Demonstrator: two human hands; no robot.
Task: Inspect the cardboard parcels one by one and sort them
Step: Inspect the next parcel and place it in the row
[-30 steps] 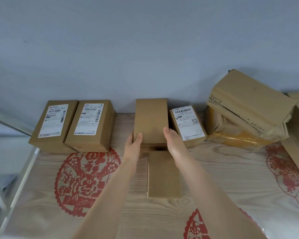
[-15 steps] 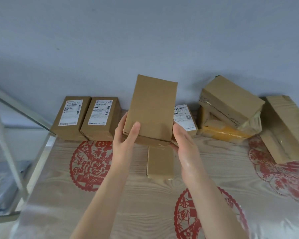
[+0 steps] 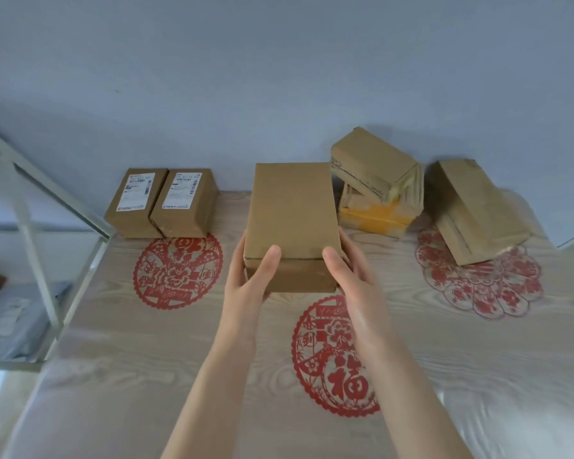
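Note:
A plain brown cardboard parcel [image 3: 292, 210] is lifted above the table, its unlabelled face toward me. My left hand [image 3: 251, 276] grips its near left corner, thumb on top. My right hand [image 3: 348, 276] grips its near right corner the same way. Two labelled parcels [image 3: 161, 202] sit side by side against the wall at the left. At the right back, a tilted parcel [image 3: 375, 165] lies on a yellow-taped one [image 3: 373, 218]. A larger parcel [image 3: 474, 210] lies further right. The held parcel hides whatever is behind and under it.
The wooden table [image 3: 146, 376] has a clear cover and red paper-cut decorations. A white metal rack [image 3: 30, 207] with grey bags stands off the left edge. The grey wall runs along the back.
I picked the plain parcel up off the table and drew it toward me with both hands. It now covers the small flat parcel and the labelled one beside it. The view pulled back.

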